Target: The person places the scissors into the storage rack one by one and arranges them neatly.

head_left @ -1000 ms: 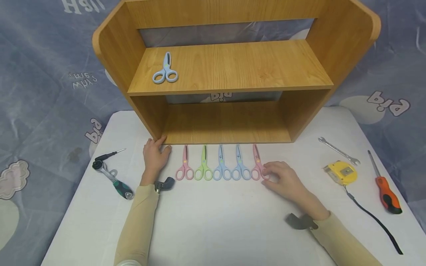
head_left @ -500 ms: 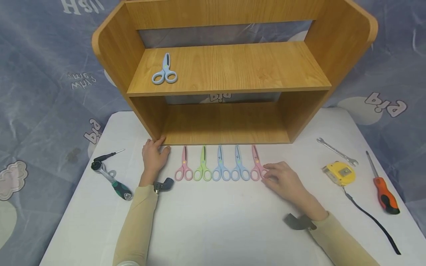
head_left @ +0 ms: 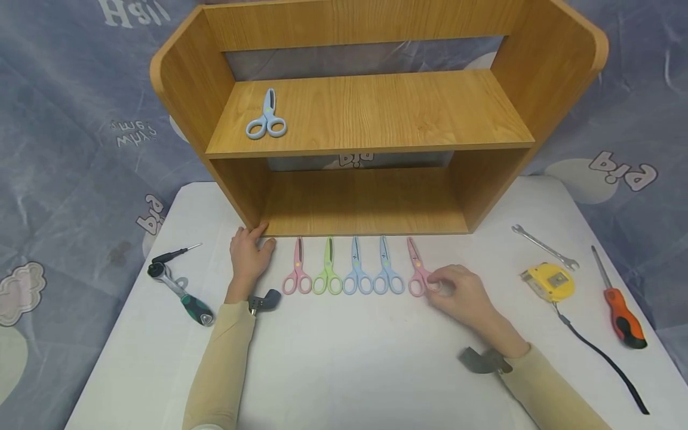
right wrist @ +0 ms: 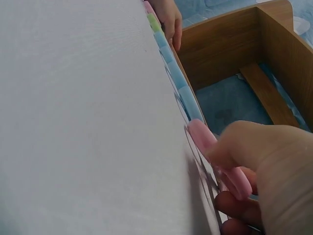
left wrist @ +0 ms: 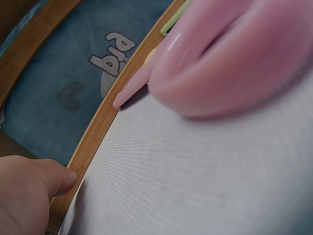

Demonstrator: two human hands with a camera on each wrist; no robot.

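Note:
My right hand (head_left: 462,298) pinches a handle loop of the rightmost pink scissors (head_left: 417,264). In the right wrist view, my thumb and fingers hold that pink loop (right wrist: 199,134), which looks slightly raised off the cloth. To its left lie two blue scissors (head_left: 356,266) (head_left: 386,266), green scissors (head_left: 328,267) and another pair of pink scissors (head_left: 298,267), blades toward the shelf. My left hand (head_left: 249,257) rests beside the wooden shelf's (head_left: 365,232) front left corner, its fingers touching the wood. Large in the left wrist view are the left pink scissors (left wrist: 230,63).
Blue scissors (head_left: 267,116) lie on the upper shelf board at left. A ratchet (head_left: 183,294) and small screwdriver (head_left: 172,254) lie at left. At right are a wrench (head_left: 545,246), yellow tape measure (head_left: 549,282), black strap (head_left: 602,355) and orange screwdriver (head_left: 620,307).
My right hand has taken hold of the rightmost pink scissors, and they have turned and shifted slightly rightward, apart from the blue pair. My left hand stays put.

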